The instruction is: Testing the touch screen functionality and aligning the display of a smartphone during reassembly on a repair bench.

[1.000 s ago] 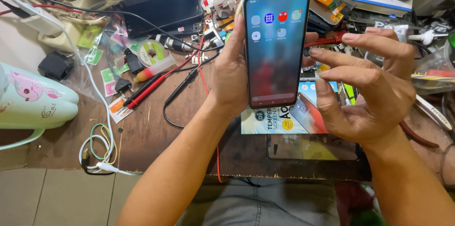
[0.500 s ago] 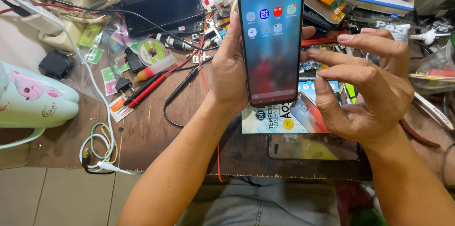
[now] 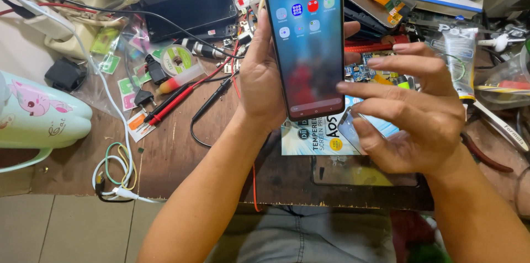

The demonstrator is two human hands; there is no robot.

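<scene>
Left hand [image 3: 264, 89] clamped on phone [image 3: 309, 42], upright, lit screen facing us, right hand [image 3: 414, 114] spread beside it, over tabletop [image 3: 182, 152]

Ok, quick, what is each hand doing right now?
Left hand: closed around the upright black glass-fronted smartphone, screen lit.
Right hand: open, fingers spread beside the phone, holding nothing.
</scene>
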